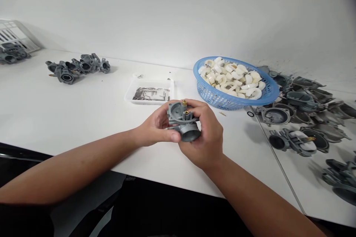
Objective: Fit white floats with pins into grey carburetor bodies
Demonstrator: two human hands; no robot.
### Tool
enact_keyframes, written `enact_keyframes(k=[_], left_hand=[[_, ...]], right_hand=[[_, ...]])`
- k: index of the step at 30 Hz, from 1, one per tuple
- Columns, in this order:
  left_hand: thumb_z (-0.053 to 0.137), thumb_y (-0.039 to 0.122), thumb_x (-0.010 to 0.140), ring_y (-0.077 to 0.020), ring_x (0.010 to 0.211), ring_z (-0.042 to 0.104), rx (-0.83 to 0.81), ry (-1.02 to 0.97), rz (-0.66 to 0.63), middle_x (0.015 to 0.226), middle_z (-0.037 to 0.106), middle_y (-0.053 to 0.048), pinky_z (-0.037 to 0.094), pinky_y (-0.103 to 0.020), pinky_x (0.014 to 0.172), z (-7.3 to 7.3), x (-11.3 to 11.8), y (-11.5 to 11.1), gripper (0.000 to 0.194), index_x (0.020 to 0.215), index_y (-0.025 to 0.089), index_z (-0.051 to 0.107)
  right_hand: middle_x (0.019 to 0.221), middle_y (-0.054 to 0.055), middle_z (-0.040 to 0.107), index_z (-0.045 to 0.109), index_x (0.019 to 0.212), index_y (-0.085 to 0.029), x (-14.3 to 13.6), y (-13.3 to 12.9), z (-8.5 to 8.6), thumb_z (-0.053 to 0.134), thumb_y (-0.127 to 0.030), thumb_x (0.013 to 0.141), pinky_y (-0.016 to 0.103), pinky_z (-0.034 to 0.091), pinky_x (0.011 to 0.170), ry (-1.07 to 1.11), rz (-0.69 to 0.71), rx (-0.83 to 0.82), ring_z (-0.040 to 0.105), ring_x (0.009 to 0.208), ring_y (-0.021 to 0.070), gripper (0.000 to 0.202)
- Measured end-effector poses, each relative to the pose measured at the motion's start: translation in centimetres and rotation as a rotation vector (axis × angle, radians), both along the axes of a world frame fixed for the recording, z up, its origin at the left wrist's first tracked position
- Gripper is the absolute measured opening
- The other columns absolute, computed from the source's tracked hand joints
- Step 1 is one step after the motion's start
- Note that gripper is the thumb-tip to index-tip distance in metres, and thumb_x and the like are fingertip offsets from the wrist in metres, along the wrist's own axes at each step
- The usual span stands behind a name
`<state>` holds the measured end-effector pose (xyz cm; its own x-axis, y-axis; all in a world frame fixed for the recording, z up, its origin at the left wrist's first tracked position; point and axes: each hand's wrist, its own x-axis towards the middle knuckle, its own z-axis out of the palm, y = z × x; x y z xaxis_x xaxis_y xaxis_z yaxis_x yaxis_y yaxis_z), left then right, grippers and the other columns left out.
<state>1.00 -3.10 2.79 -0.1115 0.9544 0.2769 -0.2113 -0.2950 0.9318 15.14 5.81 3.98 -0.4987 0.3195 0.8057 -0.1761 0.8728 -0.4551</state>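
Observation:
A grey metal carburetor body (189,133) is held between both hands above the front of the white table. Its open float-bowl side faces up, showing brass jets, and its round bore points toward me. My left hand (155,126) grips it from the left, thumb along the lower side near the bore. My right hand (205,133) wraps round the right side, fingers over the top edge near the brass parts. The undersides of the fingers are partly hidden. Just beyond the hands sits a clear plastic tray (128,94) with thin metal pins (141,93) in it.
A blue basket (217,98) full of white plastic floats (236,77) stands behind right. Many carburetor parts (300,100) are heaped at the right. Several carburetor bodies (80,67) lie at the left, near a white rack (25,37). A black ring (250,114) lies by the basket.

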Motion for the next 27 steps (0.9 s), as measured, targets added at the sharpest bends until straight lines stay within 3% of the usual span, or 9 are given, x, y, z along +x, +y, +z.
enact_keyframes(k=[2, 5, 9, 13, 16, 19, 22, 24, 27], left_hand=[[0.089, 0.038, 0.07, -0.0221, 0.094, 0.068, -0.044, 0.006, 0.042, 0.104, 0.068, -0.007, 0.056, -0.032, 0.08, 0.1, 0.2, 0.1, 0.058, 0.117, 0.022, 0.06], [0.085, 0.041, 0.076, -0.0239, 0.098, 0.069, -0.088, 0.032, 0.088, 0.106, 0.071, -0.009, 0.056, -0.036, 0.086, -0.2, 0.1, 0.4, 0.054, 0.118, 0.019, 0.061], [0.092, 0.035, 0.065, -0.0259, 0.103, 0.067, -0.049, 0.159, 0.153, 0.108, 0.069, -0.009, 0.056, -0.037, 0.088, -0.8, -0.2, 0.4, 0.063, 0.117, 0.019, 0.06], [0.093, 0.028, 0.062, -0.0223, 0.093, 0.066, -0.025, 0.222, 0.191, 0.099, 0.065, -0.005, 0.055, -0.032, 0.078, -1.1, 0.0, 0.4, 0.064, 0.113, 0.02, 0.055], [0.089, 0.03, 0.066, -0.0236, 0.095, 0.067, -0.007, 0.251, 0.26, 0.104, 0.066, -0.007, 0.056, -0.034, 0.079, -1.1, 0.2, 0.3, 0.062, 0.115, 0.02, 0.053], [0.088, 0.024, 0.065, -0.026, 0.106, 0.065, 0.049, 0.403, 0.457, 0.116, 0.064, -0.009, 0.054, -0.038, 0.089, -1.0, -0.1, 0.3, 0.069, 0.123, 0.021, 0.052], [0.087, 0.02, 0.063, -0.0274, 0.112, 0.062, 0.087, 0.508, 0.589, 0.124, 0.062, -0.011, 0.051, -0.04, 0.094, -0.7, -0.8, 0.2, 0.074, 0.127, 0.022, 0.049], [0.086, 0.02, 0.064, -0.0279, 0.112, 0.062, 0.07, 0.507, 0.58, 0.124, 0.062, -0.012, 0.052, -0.04, 0.091, -0.6, -1.3, 0.2, 0.071, 0.123, 0.022, 0.048], [0.085, 0.021, 0.064, -0.0249, 0.1, 0.064, 0.006, 0.5, 0.443, 0.111, 0.064, -0.008, 0.052, -0.037, 0.082, -0.7, -1.7, 0.2, 0.064, 0.117, 0.022, 0.049]], right_hand=[[0.118, 0.008, 0.069, 0.05, 0.103, -0.027, -0.1, 0.1, -0.2, 0.069, -0.016, 0.081, 0.042, 0.06, 0.081, -0.035, 0.008, -0.118, 0.069, 0.104, 0.0257, 0.031], [0.117, 0.008, 0.067, 0.048, 0.101, -0.026, -0.2, 0.4, -0.7, 0.067, -0.019, 0.082, 0.045, 0.057, 0.087, -0.082, -0.009, -0.179, 0.067, 0.108, 0.027, 0.028], [0.121, 0.013, 0.064, 0.043, 0.097, -0.026, -0.4, 0.9, -1.1, 0.067, -0.023, 0.079, 0.055, 0.049, 0.101, -0.097, -0.059, -0.069, 0.059, 0.122, 0.0328, 0.029], [0.13, 0.014, 0.059, 0.041, 0.101, -0.025, -0.5, 0.8, -1.3, 0.063, -0.019, 0.074, 0.059, 0.045, 0.107, -0.137, -0.066, 0.015, 0.054, 0.129, 0.0352, 0.035], [0.14, 0.016, 0.052, 0.039, 0.125, -0.024, -0.5, 0.6, -1.4, 0.06, -0.016, 0.071, 0.064, 0.035, 0.116, -0.142, -0.1, 0.029, 0.042, 0.141, 0.0382, 0.059], [0.155, 0.021, 0.033, 0.014, 0.15, -0.021, -0.4, 0.5, -1.5, 0.062, -0.017, 0.073, 0.072, 0.02, 0.121, -0.194, -0.151, 0.025, 0.017, 0.154, 0.0421, 0.09], [0.159, 0.023, 0.024, 0.004, 0.154, -0.021, -0.2, 0.5, -1.4, 0.069, -0.025, 0.079, 0.071, 0.022, 0.122, -0.264, -0.108, -0.006, 0.011, 0.156, 0.0415, 0.099], [0.159, 0.022, 0.026, 0.005, 0.154, -0.023, 0.0, 0.6, -1.3, 0.073, -0.031, 0.08, 0.069, 0.026, 0.121, -0.294, -0.048, -0.047, 0.016, 0.156, 0.0402, 0.101], [0.157, 0.021, 0.031, 0.007, 0.154, -0.024, 0.3, 1.1, -0.7, 0.077, -0.033, 0.077, 0.068, 0.032, 0.119, -0.374, 0.04, -0.093, 0.024, 0.154, 0.04, 0.103]])
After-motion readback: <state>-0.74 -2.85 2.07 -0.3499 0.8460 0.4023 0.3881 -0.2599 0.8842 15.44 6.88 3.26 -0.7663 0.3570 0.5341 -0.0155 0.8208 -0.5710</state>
